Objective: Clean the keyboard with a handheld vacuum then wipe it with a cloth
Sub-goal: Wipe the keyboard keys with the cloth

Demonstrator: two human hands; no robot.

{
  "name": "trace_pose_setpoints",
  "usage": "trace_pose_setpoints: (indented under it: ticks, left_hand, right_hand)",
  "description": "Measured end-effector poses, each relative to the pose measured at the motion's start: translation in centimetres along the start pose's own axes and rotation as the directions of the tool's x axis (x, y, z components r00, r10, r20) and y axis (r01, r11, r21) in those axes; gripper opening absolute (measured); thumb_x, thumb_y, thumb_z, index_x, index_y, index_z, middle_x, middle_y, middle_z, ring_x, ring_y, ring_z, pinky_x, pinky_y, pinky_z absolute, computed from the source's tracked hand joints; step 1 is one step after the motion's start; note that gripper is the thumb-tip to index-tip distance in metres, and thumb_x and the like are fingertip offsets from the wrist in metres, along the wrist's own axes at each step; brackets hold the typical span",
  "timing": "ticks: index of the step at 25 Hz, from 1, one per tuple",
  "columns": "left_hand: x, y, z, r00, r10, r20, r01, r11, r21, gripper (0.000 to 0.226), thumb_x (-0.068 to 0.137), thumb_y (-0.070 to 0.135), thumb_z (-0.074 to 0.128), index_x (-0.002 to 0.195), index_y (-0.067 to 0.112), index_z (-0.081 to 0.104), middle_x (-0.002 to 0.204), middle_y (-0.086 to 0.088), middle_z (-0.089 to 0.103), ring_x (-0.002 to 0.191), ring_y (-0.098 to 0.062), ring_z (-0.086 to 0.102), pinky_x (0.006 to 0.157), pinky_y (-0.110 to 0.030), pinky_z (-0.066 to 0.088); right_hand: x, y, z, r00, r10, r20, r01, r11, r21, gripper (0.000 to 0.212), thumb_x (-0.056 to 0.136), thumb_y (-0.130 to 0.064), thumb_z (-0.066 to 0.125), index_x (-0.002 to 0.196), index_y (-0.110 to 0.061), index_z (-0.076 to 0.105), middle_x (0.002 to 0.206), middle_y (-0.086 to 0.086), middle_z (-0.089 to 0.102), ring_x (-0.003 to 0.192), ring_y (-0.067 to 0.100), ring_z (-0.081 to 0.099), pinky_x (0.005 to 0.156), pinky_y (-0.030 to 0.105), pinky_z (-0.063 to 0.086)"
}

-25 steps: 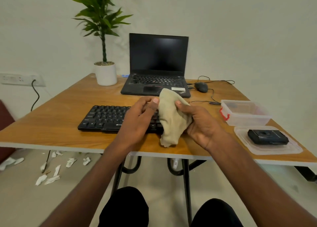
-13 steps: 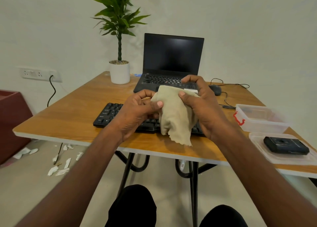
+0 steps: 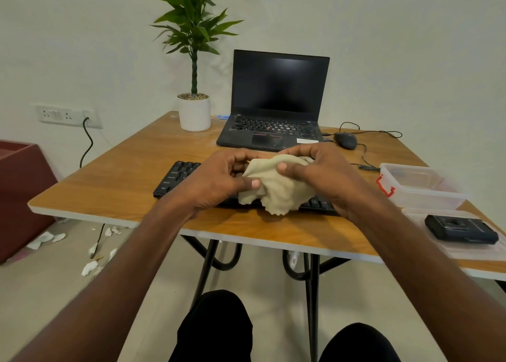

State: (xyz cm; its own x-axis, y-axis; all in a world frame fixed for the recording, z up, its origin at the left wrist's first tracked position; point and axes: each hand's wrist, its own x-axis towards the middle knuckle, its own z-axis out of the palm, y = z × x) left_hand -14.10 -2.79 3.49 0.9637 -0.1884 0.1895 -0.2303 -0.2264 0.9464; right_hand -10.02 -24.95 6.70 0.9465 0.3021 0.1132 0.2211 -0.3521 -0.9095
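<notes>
Wooden table [image 3: 115,186]: carries every item listed here; seen from closer and higher than half a second ago.
Laptop [image 3: 276,101]: black, lid open, screen dark, at the far edge, where it was before.
Potted plant [image 3: 193,112]: white pot, left of the laptop.
Keyboard [image 3: 178,177]: black, near the front edge; only its left end and a strip at the right show past the hands.
Clear box [image 3: 419,186]: red latch, on the right, blurred.
Handheld vacuum [image 3: 461,229]: black unit lying on a clear lid at the right front, apart from both hands.
Cloth [image 3: 273,186]: beige, bunched lower and flatter than half a second ago, when it hung as a taller drape; now over the middle of the keyboard.
Left hand [image 3: 216,182]: fingers curled round the cloth's left side, thumb pressed on it.
Right hand [image 3: 320,175]: grips the cloth's top right, thumb on the fabric; lower than before.
Mouse [image 3: 345,140]: black, wired, right of the laptop.
</notes>
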Motion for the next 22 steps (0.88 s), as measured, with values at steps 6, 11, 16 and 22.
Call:
trace_pose_setpoints:
  ticks: [6,11,16,22]
  left_hand:
    - [0.1,-0.5,1.1,0.97,0.131,-0.204,-0.13,0.991,0.018,0.031,0.089,0.022,0.08,0.115,0.008,0.071,0.109,-0.004,0.077,0.102,-0.021,0.074,0.081,-0.034,0.064]
    - [0.4,-1.1,1.4,0.913,0.061,-0.403,-0.104,0.991,-0.084,0.037,0.096,0.037,0.074,0.118,0.008,0.065,0.101,-0.007,0.076,0.087,-0.018,0.073,0.067,-0.033,0.06]
    - [-0.2,-1.5,0.1,0.938,-0.06,-0.34,-0.047,0.953,-0.298,0.048,0.086,0.033,0.079,0.126,0.009,0.067,0.114,-0.014,0.077,0.098,-0.026,0.074,0.084,-0.044,0.063]
    - [-1.1,-2.2,-1.6,0.903,-0.107,-0.415,-0.046,0.939,-0.342,0.039,0.084,0.035,0.082,0.11,0.008,0.069,0.093,-0.014,0.075,0.074,-0.02,0.066,0.06,-0.031,0.055]
  right_hand:
    - [0.0,0.2,1.1,0.984,0.156,0.085,-0.172,0.956,0.237,0.025,0.099,-0.042,0.065,0.109,-0.023,0.078,0.1,-0.003,0.08,0.098,0.018,0.075,0.086,0.039,0.061]
    - [-0.3,0.4,2.6,0.991,-0.038,0.126,0.007,0.972,0.237,0.037,0.088,-0.043,0.076,0.118,-0.022,0.071,0.101,-0.006,0.079,0.088,0.006,0.075,0.066,0.018,0.059]
    - [0.7,0.3,4.4,0.989,0.047,0.138,-0.099,0.91,0.403,0.016,0.099,-0.019,0.067,0.112,-0.011,0.074,0.1,0.009,0.08,0.091,0.025,0.078,0.074,0.04,0.065]
    - [1.9,0.1,7.6,0.97,0.058,0.236,-0.172,0.852,0.495,0.042,0.082,-0.013,0.084,0.122,-0.009,0.07,0.108,0.013,0.079,0.098,0.033,0.076,0.084,0.055,0.063]
